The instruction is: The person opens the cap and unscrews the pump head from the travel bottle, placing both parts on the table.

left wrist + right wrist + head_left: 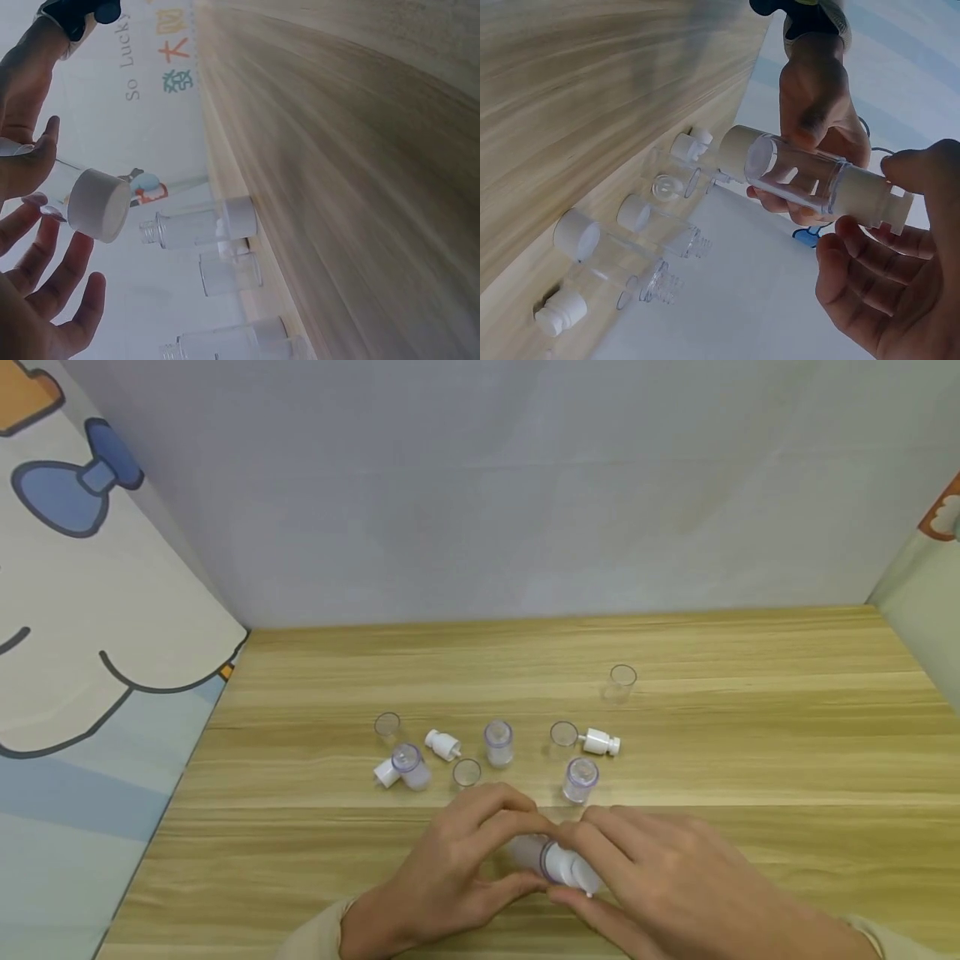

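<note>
Low over the near part of the table, a clear bottle (799, 174) with a white base (97, 206) is held tilted between both hands. Thumb and fingers of my left hand (457, 860) grip its clear body. At the other end, my right hand (660, 877) pinches the white pump top (866, 199) seated on the bottle's neck end, thumb on one side and fingers on the other. In the head view the fingers partly cover both bottle and pump top.
Beyond the hands stand three more clear bottles (498, 745) with open threaded necks. Around them are several transparent caps (564, 737) and loose white pump tops (600, 742) lying on their sides. A pale backdrop (525, 527) rises behind the wooden table (300, 877).
</note>
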